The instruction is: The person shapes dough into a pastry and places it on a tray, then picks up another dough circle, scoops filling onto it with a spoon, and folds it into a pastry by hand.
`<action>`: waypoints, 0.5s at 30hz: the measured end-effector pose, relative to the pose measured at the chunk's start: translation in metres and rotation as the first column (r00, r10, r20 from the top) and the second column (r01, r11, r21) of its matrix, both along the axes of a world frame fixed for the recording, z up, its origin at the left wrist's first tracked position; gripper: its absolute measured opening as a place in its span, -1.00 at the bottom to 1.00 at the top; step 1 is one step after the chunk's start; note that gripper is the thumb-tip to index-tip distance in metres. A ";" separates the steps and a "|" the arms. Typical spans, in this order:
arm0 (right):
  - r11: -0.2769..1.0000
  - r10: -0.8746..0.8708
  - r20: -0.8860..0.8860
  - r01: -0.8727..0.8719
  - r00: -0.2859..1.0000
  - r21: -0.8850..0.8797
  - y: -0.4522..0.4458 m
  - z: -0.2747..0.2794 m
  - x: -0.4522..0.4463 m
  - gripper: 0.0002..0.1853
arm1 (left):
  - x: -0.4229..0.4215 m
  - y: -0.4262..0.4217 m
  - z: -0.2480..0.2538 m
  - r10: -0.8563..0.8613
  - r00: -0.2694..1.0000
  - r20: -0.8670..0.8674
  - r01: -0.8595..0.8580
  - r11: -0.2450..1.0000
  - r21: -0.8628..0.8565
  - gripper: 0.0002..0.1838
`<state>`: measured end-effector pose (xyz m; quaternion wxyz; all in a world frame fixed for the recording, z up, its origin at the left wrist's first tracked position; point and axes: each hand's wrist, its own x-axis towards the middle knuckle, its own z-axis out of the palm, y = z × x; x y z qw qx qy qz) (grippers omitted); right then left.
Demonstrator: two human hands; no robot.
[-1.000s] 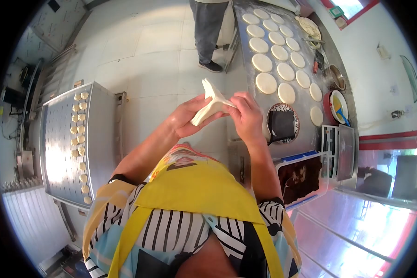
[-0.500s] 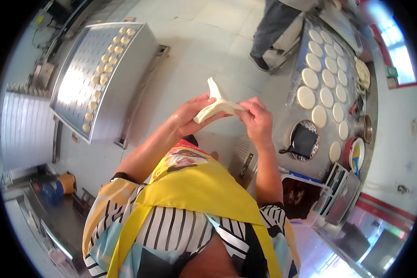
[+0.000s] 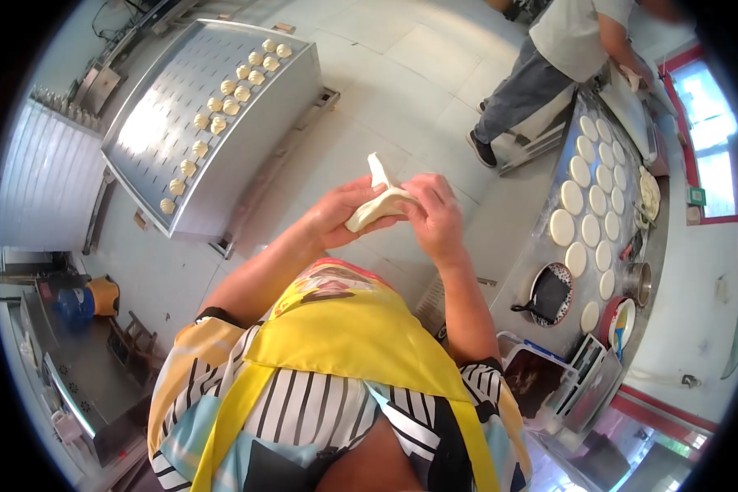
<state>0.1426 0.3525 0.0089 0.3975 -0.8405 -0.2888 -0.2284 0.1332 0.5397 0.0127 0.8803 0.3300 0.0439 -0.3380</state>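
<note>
A pale piece of dough (image 3: 375, 211), folded into a shape with three ridges, is held up in front of my apron. My left hand (image 3: 336, 215) cradles it from the left, thumb lying on its top. The fingers of my right hand (image 3: 433, 215) pinch its right-hand ridge, hiding that end. One narrow ridge sticks up away from me. Any filling inside is hidden.
On the left stands a slotted metal tray (image 3: 160, 115) with rows of shaped buns (image 3: 231, 107). On the right, a work table (image 3: 521, 221) carries flat dough rounds (image 3: 590, 230), a patterned bowl (image 3: 567, 287) and a metal pot (image 3: 638, 284). Another person (image 3: 541, 70) stands beyond it.
My right fingers have moved inward along the dough, and its right-hand ridge is now more covered. The view has shifted, showing more of the other person.
</note>
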 end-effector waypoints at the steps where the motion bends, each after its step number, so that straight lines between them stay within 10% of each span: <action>1: 1.000 0.005 -0.058 -0.005 0.998 0.000 0.006 -0.002 0.000 -0.83 | 0.000 0.006 -0.003 0.016 1.000 0.010 -0.016 1.000 -0.025 -0.61; 15: 0.957 0.083 -0.317 0.014 0.945 0.290 0.012 -0.001 -0.003 -0.85 | 0.008 0.030 -0.013 0.041 0.999 -0.009 -0.042 0.994 -0.098 -0.59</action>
